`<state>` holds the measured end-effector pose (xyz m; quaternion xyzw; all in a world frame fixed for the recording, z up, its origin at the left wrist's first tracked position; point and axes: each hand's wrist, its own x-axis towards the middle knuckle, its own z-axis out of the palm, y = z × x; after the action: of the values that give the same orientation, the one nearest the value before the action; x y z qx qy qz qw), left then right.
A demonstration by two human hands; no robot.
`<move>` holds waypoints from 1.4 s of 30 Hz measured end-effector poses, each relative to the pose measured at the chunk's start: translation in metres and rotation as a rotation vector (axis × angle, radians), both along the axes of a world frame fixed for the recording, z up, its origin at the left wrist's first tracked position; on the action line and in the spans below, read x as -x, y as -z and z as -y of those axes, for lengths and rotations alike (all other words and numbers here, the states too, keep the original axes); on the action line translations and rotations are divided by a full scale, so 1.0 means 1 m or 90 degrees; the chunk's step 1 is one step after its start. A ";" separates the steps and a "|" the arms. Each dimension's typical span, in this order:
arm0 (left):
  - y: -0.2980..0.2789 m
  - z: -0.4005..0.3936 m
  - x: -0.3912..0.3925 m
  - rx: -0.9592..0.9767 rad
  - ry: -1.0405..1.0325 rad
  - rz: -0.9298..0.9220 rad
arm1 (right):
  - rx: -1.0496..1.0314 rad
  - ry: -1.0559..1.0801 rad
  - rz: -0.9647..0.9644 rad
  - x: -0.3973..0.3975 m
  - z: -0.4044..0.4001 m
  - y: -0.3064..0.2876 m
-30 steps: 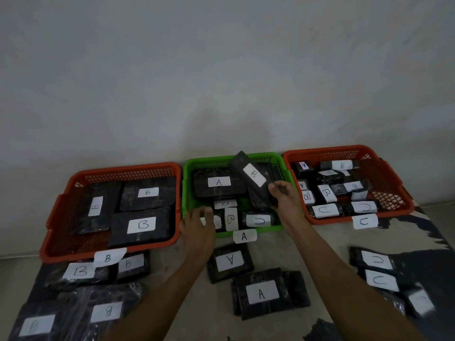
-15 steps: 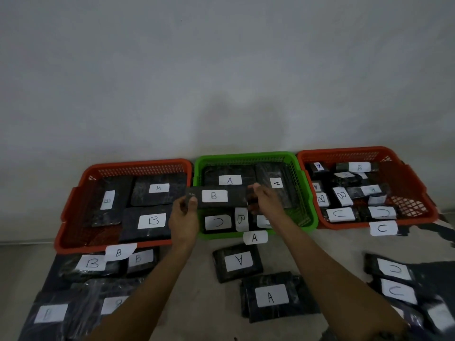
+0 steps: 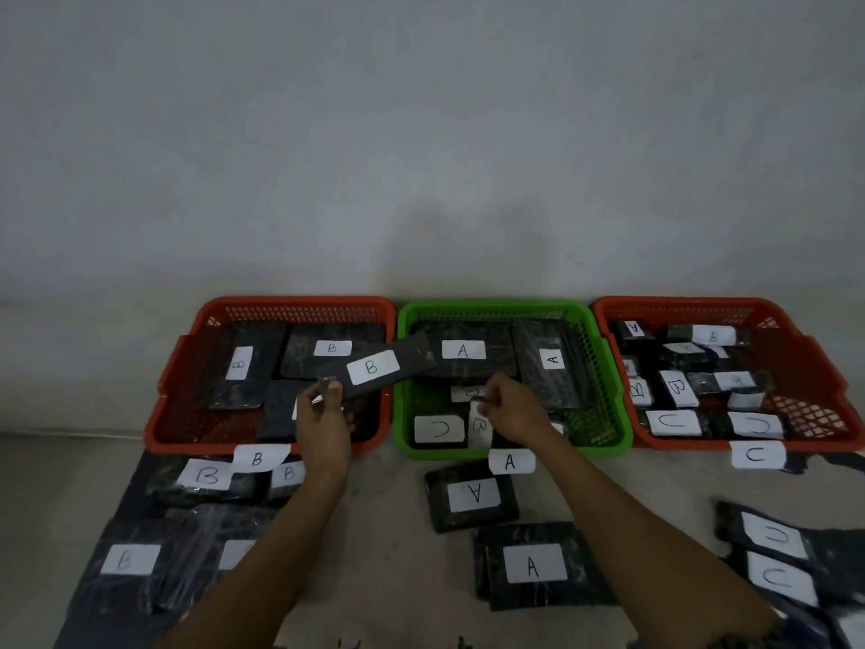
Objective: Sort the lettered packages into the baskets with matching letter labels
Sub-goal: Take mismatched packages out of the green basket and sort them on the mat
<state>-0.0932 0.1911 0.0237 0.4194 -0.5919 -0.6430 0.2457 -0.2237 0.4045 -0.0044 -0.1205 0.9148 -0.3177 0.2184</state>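
My left hand [image 3: 325,423] grips the near end of a long black package labelled B [image 3: 372,367]. The package hangs tilted over the wall between the left orange basket [image 3: 299,305], tagged B, and the green basket [image 3: 496,305], tagged A. My right hand [image 3: 515,409] is down inside the green basket, fingertips pinching the top of a small package labelled B [image 3: 480,426]. A C package [image 3: 439,429] and two A packages [image 3: 463,350] also lie in the green basket. The right orange basket [image 3: 692,303], tagged C, holds mixed A, B and C packages.
Loose packages lie on the floor in front of the baskets: B ones [image 3: 206,475] at the left, two A ones [image 3: 531,566] in the middle, C ones [image 3: 777,578] at the right. A pale wall rises right behind the baskets.
My right hand let go of the long B package and dropped onto the small B package in the green basket. My left hand carried the long package left, toward the B basket.
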 end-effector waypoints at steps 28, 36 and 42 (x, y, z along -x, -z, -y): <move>0.047 0.127 -0.237 -0.001 -0.234 0.122 | 0.300 0.084 0.267 -0.194 0.150 0.010; 0.062 0.142 -0.235 0.013 -0.024 0.183 | 0.210 0.440 0.115 -0.181 0.143 0.048; 0.061 0.150 -0.208 0.026 0.042 0.187 | 0.234 0.439 0.104 -0.176 0.160 0.052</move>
<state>0.1151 0.0409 -0.0375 0.4842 -0.6478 -0.5703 0.1436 -0.0473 0.2448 -0.0567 0.1825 0.8093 -0.5391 0.1455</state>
